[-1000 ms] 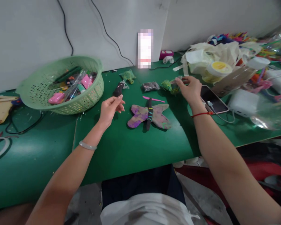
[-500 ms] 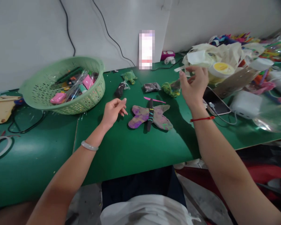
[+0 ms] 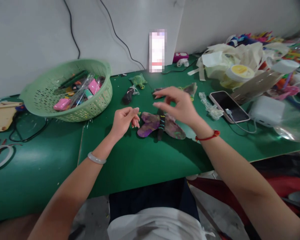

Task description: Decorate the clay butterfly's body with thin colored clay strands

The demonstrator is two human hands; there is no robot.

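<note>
A flat clay butterfly [image 3: 150, 125] with marbled purple-grey wings and a dark body crossed by yellow and blue strips lies on the green table. My right hand [image 3: 177, 103] hovers over its upper right wing, thumb and fingers apart and holding nothing visible. Beside the left wing is my left hand [image 3: 123, 123], thumb pressed to the curled fingers. A tiny yellowish bit shows at its fingertips, too small to name. Behind the right hand, a dark wrapped packet [image 3: 158, 90] and a green-yellow lump in plastic [image 3: 191, 89] are partly hidden.
A green basket [image 3: 107, 90] of clay packs stands at left. A dark wrapped lump [image 3: 127, 96] and a green bagged lump [image 3: 138, 80] lie behind the butterfly. At right are a phone [image 3: 230, 106] on a cable, a white charger [image 3: 267, 111], a tub [image 3: 240, 73] and crumpled plastic [image 3: 211, 106].
My right hand has moved left and down from beside the phone to above the butterfly, covering the pink tool there. My left hand has shifted slightly right, closer to the left wing.
</note>
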